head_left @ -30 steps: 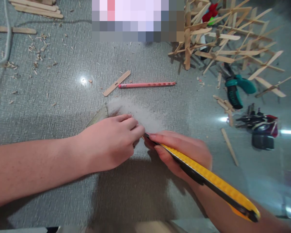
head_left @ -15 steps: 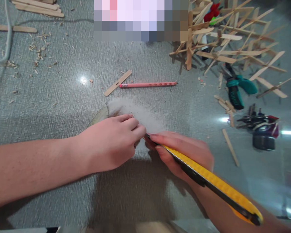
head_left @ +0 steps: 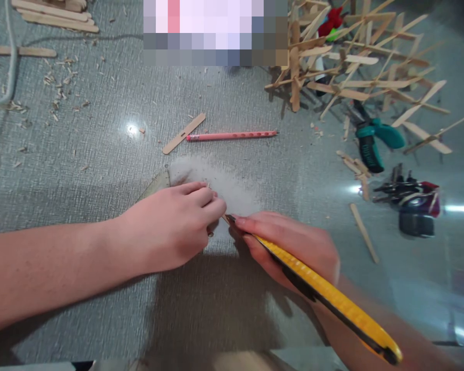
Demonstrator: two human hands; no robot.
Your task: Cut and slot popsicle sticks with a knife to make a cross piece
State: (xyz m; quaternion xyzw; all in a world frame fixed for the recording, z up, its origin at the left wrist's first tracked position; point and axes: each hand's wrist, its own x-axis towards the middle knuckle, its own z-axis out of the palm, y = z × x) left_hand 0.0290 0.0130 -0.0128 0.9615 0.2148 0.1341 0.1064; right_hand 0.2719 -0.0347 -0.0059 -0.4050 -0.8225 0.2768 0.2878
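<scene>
My right hand (head_left: 294, 247) is closed around a yellow and black utility knife (head_left: 328, 293), its tip pointing up and left toward my other hand. My left hand (head_left: 178, 224) is closed, knuckles up, pinching a thin wooden stick (head_left: 227, 218) that shows only a little between the fingers and the blade. The blade tip appears to touch this stick; the exact contact is hidden. Under my left hand a clear protractor-like piece (head_left: 156, 184) pokes out over a whitish patch (head_left: 235, 190) on the table. Beyond lie a pink pencil (head_left: 232, 136) and a slotted wooden stick (head_left: 189, 129).
A lattice of joined wooden sticks (head_left: 355, 67) fills the back right. In front of it are teal pliers (head_left: 371, 144), a dark metal tool bundle (head_left: 413, 201) and a loose stick (head_left: 364, 234). Stacked sticks (head_left: 58, 15), a grey cable (head_left: 12, 56) and wood chips (head_left: 60, 85) lie back left.
The view has shifted slightly, moving the table items a little left. The knife handle's rear end has swung left and slightly down, and more of the thin stick shows by the blade.
</scene>
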